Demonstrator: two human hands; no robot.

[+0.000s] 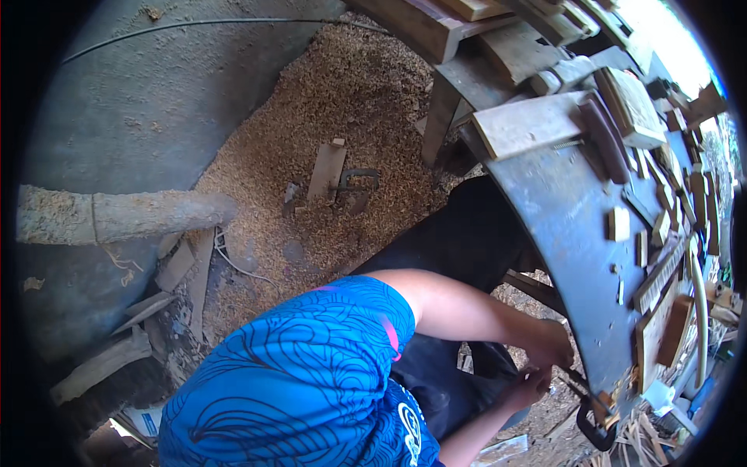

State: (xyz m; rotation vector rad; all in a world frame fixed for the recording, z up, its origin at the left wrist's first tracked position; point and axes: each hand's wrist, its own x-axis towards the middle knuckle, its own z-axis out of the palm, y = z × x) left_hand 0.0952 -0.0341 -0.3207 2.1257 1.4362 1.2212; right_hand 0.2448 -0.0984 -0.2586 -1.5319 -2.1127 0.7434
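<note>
My left arm reaches from a blue patterned sleeve to the right edge of the metal-topped bench (560,257). My left hand (552,342) is there with fingers curled down, what they hold hidden. Just below it, my right hand (531,385) has curled fingers, their contents too small to make out. Beside both hands, a black clamp (597,432) with a metal bar hangs at the bench's corner, near a small wooden piece (603,403). My dark-trousered legs (436,233) reach under the bench.
Wooden blocks (529,124), boards and tools crowd the benchtop. Sawdust (296,124) covers the ground, with a loose plank (325,171) and a metal clamp (359,177) on it. A rough log (132,214) lies at left over a grey surface, near scrap wood (148,346) and a cable.
</note>
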